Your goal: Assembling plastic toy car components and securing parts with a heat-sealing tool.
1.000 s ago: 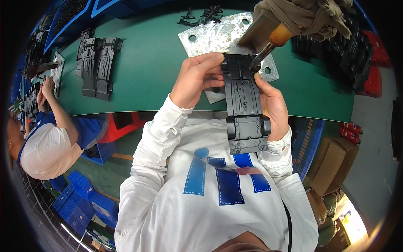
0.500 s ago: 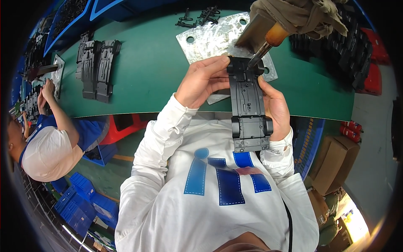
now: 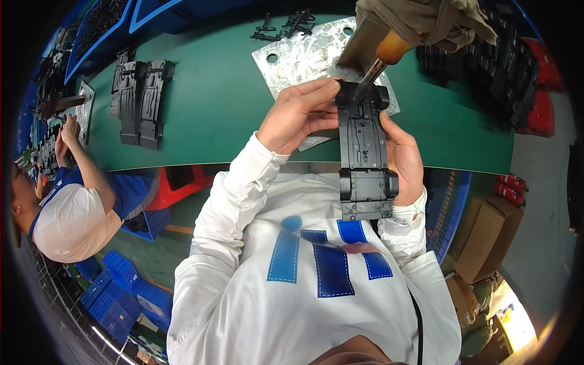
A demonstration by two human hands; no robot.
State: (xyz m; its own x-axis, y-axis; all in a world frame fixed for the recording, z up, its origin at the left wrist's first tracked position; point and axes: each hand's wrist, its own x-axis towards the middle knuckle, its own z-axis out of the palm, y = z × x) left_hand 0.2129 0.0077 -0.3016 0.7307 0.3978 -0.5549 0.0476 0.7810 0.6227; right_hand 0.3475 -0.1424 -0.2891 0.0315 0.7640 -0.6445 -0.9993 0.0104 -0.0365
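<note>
A long black plastic toy-car chassis with wheels at both ends lies upside down between my hands, above my chest and the table's near edge. My left hand grips its far left side, fingers curled over the front end. My right hand cups its right side. A hanging tool with an orange handle and a metal tip touches the chassis's far end. A brown cloth wraps the tool's upper part.
A metal plate with holes lies on the green table. Black chassis parts sit at the left, more black parts at the right. A co-worker in a white cap works at the left. Cardboard boxes stand at the lower right.
The chassis and both hands have shifted slightly, and my left fingers have moved up over the front end by the tool tip.
</note>
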